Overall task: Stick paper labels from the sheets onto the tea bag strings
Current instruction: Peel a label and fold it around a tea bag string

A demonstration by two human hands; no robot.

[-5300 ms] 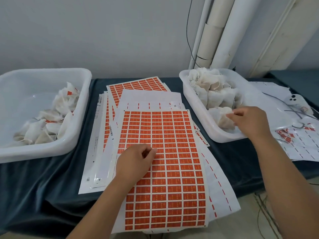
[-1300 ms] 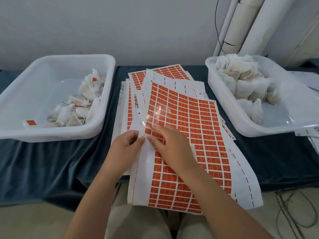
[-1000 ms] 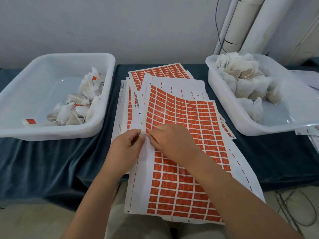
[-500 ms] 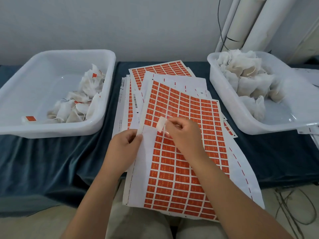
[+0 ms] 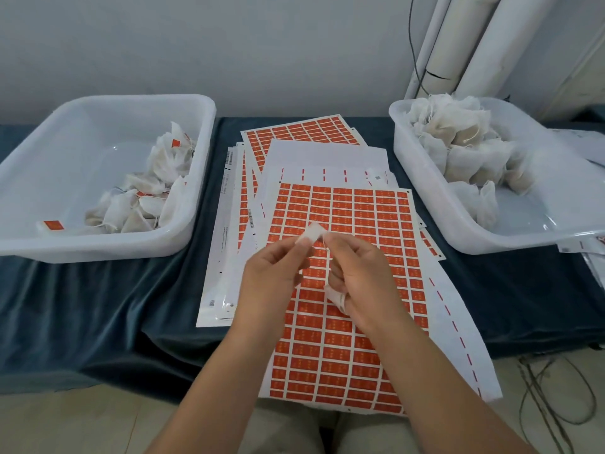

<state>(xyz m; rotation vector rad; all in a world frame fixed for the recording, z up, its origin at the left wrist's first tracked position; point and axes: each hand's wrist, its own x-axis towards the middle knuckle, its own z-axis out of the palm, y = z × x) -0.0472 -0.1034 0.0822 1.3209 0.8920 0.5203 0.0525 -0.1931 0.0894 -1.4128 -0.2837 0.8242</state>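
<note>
A peeled label, white side up, hangs above the top orange label sheet. My left hand pinches its left end. My right hand pinches its right end, where a thin string shows, and its lower fingers curl round a small white tea bag, mostly hidden. Both hands hover over the middle of the sheet. Tea bags with orange labels lie in the left tub. Plain tea bags are heaped in the right tub.
More label sheets and stripped backing sheets are stacked under the top one on a dark blue cloth. White pipes stand at the back right. Cables lie on the floor at the right.
My right hand peeled a label from the sheet's upper left and lifted it. My left hand let go of the sheet's edge and took the label's other end.
</note>
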